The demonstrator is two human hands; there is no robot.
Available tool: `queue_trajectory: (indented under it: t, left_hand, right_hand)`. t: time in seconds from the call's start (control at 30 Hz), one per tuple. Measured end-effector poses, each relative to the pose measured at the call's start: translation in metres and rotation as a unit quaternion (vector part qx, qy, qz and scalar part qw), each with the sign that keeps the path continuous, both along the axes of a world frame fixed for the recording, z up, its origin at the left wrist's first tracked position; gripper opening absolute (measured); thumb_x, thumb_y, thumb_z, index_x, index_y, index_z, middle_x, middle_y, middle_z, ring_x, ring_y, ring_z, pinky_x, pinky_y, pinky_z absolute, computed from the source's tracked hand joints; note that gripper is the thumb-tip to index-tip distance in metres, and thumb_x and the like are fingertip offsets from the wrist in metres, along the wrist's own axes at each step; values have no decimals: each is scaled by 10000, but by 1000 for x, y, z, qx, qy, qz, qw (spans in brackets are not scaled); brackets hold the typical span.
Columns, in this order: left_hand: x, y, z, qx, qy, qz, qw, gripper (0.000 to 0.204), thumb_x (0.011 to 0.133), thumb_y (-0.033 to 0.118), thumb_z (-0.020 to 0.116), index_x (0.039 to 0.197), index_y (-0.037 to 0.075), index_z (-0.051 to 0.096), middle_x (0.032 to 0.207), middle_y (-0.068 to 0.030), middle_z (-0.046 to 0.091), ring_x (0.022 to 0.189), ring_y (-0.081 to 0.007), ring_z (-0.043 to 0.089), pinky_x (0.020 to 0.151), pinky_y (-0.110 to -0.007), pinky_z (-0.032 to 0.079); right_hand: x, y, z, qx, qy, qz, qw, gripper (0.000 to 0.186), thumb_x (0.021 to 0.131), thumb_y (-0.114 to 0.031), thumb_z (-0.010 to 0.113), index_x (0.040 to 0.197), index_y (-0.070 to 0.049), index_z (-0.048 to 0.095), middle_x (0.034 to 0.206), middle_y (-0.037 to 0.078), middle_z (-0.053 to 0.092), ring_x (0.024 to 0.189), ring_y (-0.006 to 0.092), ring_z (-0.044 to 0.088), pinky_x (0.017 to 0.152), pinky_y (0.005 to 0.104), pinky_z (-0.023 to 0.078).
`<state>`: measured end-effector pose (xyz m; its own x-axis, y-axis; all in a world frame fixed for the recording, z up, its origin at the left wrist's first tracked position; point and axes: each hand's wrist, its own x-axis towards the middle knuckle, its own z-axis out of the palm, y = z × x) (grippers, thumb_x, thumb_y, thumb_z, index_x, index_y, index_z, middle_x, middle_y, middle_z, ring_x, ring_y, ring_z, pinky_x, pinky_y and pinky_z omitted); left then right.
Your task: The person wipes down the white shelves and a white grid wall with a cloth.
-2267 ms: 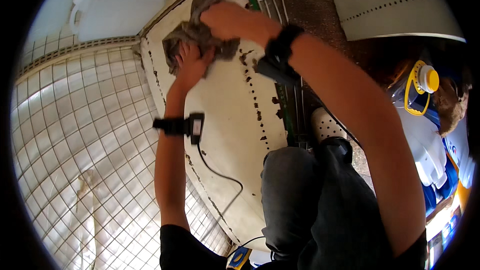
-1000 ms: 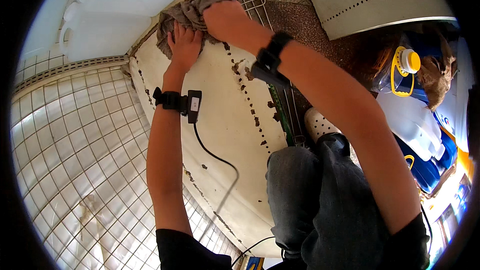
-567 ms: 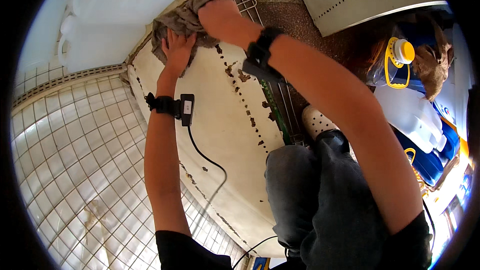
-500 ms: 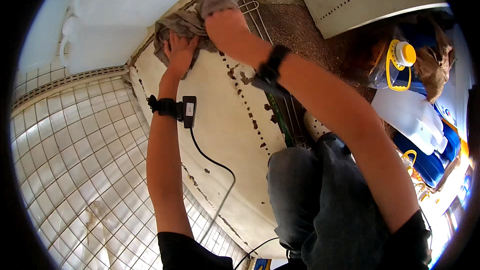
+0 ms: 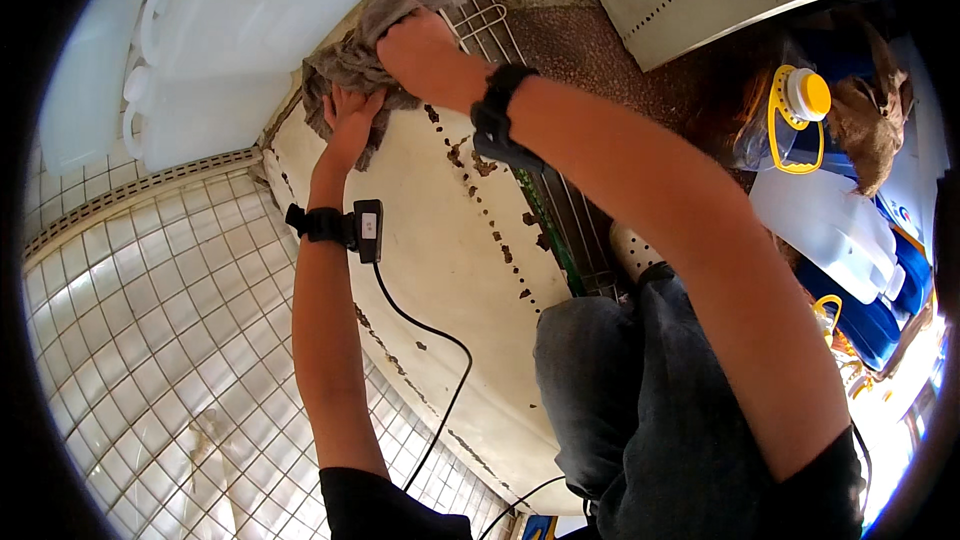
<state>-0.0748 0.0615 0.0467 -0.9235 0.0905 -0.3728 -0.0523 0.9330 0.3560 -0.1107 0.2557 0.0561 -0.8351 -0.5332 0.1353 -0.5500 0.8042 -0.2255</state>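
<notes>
A crumpled grey-brown cloth (image 5: pixel 335 70) lies bunched over the far end of a cream-coloured panel (image 5: pixel 430 230) with rust spots and chipped paint. My right hand (image 5: pixel 420 50) is closed on the upper part of this cloth, its fingertips hidden in the folds. Lower and to the left, my left hand (image 5: pixel 352 120) rests against the cloth with its fingers apart, pressing it to the panel. Both wrists wear black straps; from the dark box on the left one a black cable hangs down.
White plastic jugs (image 5: pixel 240 40) stand at the far left beside a white tiled surface (image 5: pixel 170 310). A wire rack (image 5: pixel 490 25) runs along the panel's right edge. On the right are a yellow-capped bottle (image 5: pixel 800 105), a translucent jug (image 5: pixel 825 230) and a perforated metal sheet (image 5: pixel 710 0).
My right hand has moved slightly left and down, dragging the upper part of the cloth with it. My left hand has stayed at nearly the same spot, shifted a little downward.
</notes>
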Motion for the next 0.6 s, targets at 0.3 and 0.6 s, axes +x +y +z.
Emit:
queue_trajectory:
  t: [0.3,0.6]
  left_hand:
    - [7,-13,13,-53,-9,-41,998,468,940,330,447,1323,60,454,1533,-169,94,1416,-340,-50,1099,-489,-104]
    - [3,21,38,131,-93,198,967,826,875,376,551,1484,69,86,1558,-84,-63,1412,-250,-169,1133,-419,15]
  right_hand:
    - [69,-15,14,93,24,9,995,135,801,-139,618,870,-51,694,903,92,678,928,277,623,1055,548,304]
    - [-1,-7,-1,48,36,-58,997,97,808,-170,639,861,-104,686,841,66,662,845,249,626,881,425,456]
